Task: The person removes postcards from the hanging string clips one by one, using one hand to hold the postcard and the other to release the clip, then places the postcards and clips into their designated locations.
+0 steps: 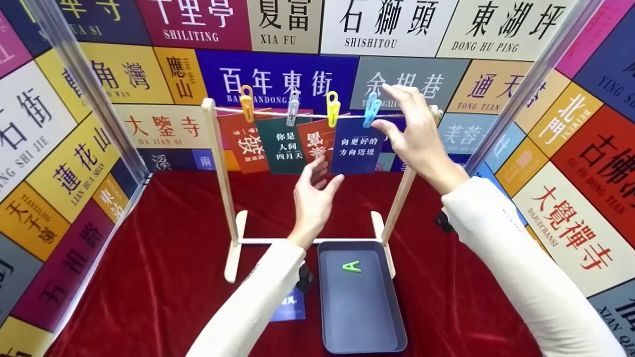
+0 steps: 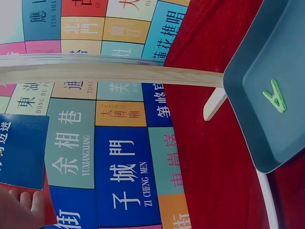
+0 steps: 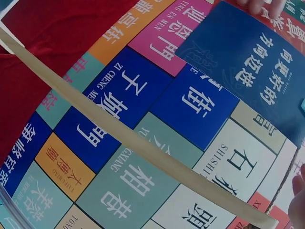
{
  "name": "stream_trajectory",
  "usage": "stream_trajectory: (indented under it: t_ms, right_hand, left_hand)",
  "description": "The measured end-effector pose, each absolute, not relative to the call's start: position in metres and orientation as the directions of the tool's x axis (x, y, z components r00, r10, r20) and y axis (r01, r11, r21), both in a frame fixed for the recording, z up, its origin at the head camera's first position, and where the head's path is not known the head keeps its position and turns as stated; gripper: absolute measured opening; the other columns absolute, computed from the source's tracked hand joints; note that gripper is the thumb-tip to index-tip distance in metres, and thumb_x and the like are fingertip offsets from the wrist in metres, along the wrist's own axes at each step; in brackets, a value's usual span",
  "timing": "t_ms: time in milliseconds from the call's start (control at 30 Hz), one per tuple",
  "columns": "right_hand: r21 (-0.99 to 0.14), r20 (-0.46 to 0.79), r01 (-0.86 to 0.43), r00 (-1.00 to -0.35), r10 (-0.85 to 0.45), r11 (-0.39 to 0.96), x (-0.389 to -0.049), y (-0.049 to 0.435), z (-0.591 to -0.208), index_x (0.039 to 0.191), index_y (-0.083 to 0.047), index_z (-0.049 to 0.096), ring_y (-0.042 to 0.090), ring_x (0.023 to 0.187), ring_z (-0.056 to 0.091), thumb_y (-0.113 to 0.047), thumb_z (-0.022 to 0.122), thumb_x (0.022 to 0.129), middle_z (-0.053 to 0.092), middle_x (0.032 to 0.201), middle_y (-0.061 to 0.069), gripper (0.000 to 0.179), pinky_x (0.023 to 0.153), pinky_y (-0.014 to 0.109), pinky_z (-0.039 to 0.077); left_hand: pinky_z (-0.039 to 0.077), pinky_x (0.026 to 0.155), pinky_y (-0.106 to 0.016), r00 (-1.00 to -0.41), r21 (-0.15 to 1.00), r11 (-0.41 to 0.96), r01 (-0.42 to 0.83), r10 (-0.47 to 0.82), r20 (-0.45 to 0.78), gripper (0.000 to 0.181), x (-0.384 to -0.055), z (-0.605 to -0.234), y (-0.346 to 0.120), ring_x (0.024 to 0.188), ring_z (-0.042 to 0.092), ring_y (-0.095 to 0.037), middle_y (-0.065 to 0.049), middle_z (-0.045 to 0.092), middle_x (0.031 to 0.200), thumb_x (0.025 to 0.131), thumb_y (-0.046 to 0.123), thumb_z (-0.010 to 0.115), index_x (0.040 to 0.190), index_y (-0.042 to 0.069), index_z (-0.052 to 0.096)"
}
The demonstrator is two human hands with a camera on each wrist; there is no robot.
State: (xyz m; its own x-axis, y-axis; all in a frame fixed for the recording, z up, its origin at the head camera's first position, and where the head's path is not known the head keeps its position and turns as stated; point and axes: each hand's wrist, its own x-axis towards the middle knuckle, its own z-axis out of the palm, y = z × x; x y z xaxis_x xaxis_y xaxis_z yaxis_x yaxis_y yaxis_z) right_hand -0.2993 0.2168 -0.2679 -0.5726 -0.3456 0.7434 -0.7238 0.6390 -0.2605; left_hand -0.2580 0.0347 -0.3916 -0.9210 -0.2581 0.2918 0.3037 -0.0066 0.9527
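A blue card (image 1: 358, 148) hangs from the string (image 1: 310, 115) of a wooden rack, under a blue clothespin (image 1: 372, 110). My right hand (image 1: 414, 136) is just right of that clothespin, thumb and fingers spread apart with nothing between them. Below the cards, my left hand (image 1: 313, 198) holds nothing; its fingers are loosely bent and overlap the lower part of a red card (image 1: 316, 136). In the left wrist view, its fingertips (image 2: 34, 202) are close to the blue card's edge. Farther left hang a green card (image 1: 283, 148) and another red card (image 1: 245, 148).
Orange (image 1: 246, 103), clear (image 1: 292, 108) and yellow (image 1: 332, 109) clothespins grip the other cards. A grey tray (image 1: 362, 317) holds one green clothespin (image 1: 351, 267). Beside it, a blue card (image 1: 290, 308) lies partly under my left sleeve. Rack posts (image 1: 223, 193) stand on red cloth.
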Motion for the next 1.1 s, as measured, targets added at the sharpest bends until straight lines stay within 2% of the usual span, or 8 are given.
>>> stream_trajectory:
  t_ms: [433,667,800,967,1100]
  right_hand:
    - [-0.352,0.659,-0.680,-0.668,-0.345,0.643,-0.305,0.213,-0.254,0.137,0.000,0.057,0.029,0.127,0.058,-0.021,0.068,0.094,0.062,0.133,0.018,0.050,0.117,0.037,0.043]
    - [-0.386,0.610,-0.645,-0.715,-0.342,0.660,-0.307,0.209,-0.250,0.137,-0.001,0.058,0.030,0.124,0.060,-0.019,0.065,0.096,0.065,0.128,0.018,0.045,0.112,0.039,0.047]
    - [-0.424,0.568,-0.609,-0.755,-0.327,0.670,-0.307,0.208,-0.248,0.138,-0.004,0.058,0.029,0.122,0.061,-0.019,0.063,0.098,0.065,0.128,0.017,0.043,0.111,0.040,0.049]
    - [-0.480,0.493,-0.540,-0.818,-0.297,0.691,-0.307,0.206,-0.244,0.139,-0.010,0.059,0.030,0.122,0.063,-0.022,0.061,0.099,0.065,0.131,0.014,0.041,0.109,0.042,0.050]
    - [-0.512,0.463,-0.505,-0.844,-0.272,0.695,-0.307,0.206,-0.242,0.139,-0.014,0.059,0.030,0.115,0.064,-0.023,0.062,0.099,0.067,0.128,0.013,0.041,0.103,0.041,0.052]
  left_hand:
    - [0.055,0.105,-0.041,-0.928,0.959,-0.046,0.281,-0.269,0.259,0.051,-0.265,-0.393,0.039,0.121,0.064,-0.026,-0.015,0.067,0.130,0.087,0.008,0.078,0.135,0.006,0.060]
    - [0.057,0.102,-0.034,-0.925,0.963,-0.029,0.267,-0.287,0.248,0.051,-0.267,-0.392,0.041,0.120,0.064,-0.026,-0.015,0.067,0.128,0.086,0.008,0.078,0.134,0.006,0.061]
    - [0.057,0.101,-0.032,-0.927,0.966,-0.031,0.259,-0.290,0.239,0.051,-0.268,-0.392,0.042,0.120,0.064,-0.027,-0.017,0.067,0.128,0.087,0.008,0.078,0.134,0.005,0.061]
    - [0.057,0.102,-0.036,-0.931,0.965,-0.061,0.254,-0.286,0.227,0.050,-0.269,-0.392,0.044,0.120,0.064,-0.028,-0.018,0.066,0.128,0.087,0.007,0.077,0.134,0.004,0.060]
    - [0.057,0.103,-0.037,-0.935,0.962,-0.091,0.256,-0.275,0.223,0.048,-0.270,-0.392,0.046,0.119,0.065,-0.030,-0.020,0.067,0.128,0.088,0.005,0.076,0.133,0.002,0.061]
